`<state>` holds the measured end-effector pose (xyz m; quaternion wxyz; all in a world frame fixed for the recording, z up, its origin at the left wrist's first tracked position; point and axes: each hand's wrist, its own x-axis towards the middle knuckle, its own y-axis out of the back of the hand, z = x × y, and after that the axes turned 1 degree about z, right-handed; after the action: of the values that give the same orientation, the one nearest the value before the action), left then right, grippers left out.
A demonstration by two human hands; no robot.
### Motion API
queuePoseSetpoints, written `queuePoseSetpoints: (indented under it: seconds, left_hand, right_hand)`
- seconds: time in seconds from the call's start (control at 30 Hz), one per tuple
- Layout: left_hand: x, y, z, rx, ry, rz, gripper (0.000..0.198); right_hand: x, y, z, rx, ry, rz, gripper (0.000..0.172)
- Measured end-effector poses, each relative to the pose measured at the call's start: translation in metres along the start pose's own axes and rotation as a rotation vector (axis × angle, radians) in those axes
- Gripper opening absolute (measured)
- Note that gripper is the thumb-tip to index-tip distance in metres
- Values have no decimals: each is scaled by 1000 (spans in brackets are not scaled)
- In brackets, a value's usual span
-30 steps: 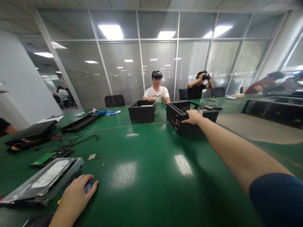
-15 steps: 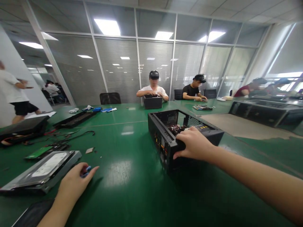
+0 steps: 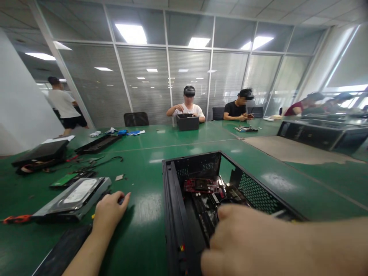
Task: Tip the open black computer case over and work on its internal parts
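Note:
An open black computer case (image 3: 172, 199) stands on the green table (image 3: 149, 234) close in front of me, with a red circuit board (image 3: 201, 185) and cables inside. My right hand (image 3: 244, 241) is closed on the case's near edge. My left hand (image 3: 110, 212) rests on the table to the left, fingers curled over a small blue-handled tool that is mostly hidden. A hard drive in a metal bracket (image 3: 76, 193) lies just left of that hand.
Black panels (image 3: 97, 143), cables and a green board (image 3: 64, 179) lie at the left. A dark flat thing (image 3: 61, 251) sits at the near-left edge. Across the table two people sit with a small black case (image 3: 188, 122). Another long black case (image 3: 322, 134) stands at the right. A person walks at far left.
My right hand has pulled the black computer case across the table from far away to right in front of me. My left hand stayed on the table over the small tool.

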<state>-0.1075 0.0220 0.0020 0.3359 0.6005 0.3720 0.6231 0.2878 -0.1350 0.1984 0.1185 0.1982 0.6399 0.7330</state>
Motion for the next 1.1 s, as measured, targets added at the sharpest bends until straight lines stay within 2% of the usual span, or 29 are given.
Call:
queuePoseSetpoints:
  seconds: [0.07, 0.13, 0.17, 0.23, 0.3, 0.37, 0.43, 0.57, 0.73, 0.87, 0.97, 1.1]
  left_hand:
    - [0, 1, 1, 29, 23, -18, 36]
    - [0, 1, 1, 41, 45, -44, 33]
    - [1, 1, 1, 44, 52, -59, 31]
    - [2, -1, 1, 54, 60, -86, 29]
    - [3, -2, 0, 60, 55, -102, 27]
    - [3, -4, 0, 57, 41, -102, 25]
    - [3, -4, 1, 57, 32, -102, 23]
    - [3, -2, 4, 45, 61, -119, 22]
    - [5, 1, 4, -94, 103, -150, 16]
    - [7, 2, 3, -158, 106, -126, 13]
    - [7, 5, 4, -175, 107, -113, 12]
    - [7, 9, 5, -167, 120, -180, 18]
  right_hand:
    - [23, 15, 40, -31, -207, -72, 31]
    - [45, 6, 86, -121, -408, -161, 30]
    - [53, -6, 109, -160, -462, -234, 28]
    - [64, -40, 144, -188, -480, -419, 33]
    - [68, -74, 165, -149, -448, -575, 43]
    - [67, -97, 171, -62, -406, -632, 50]
    - [64, -109, 168, 2, -374, -631, 57]
    - [64, -116, 160, -44, -368, -610, 66]
    - [71, -123, 166, -74, -359, -614, 68]
    - [72, -116, 173, -7, -330, -610, 60]
    - [68, -107, 176, -26, -387, -565, 54]
    - [69, -101, 178, -120, -436, -501, 39]
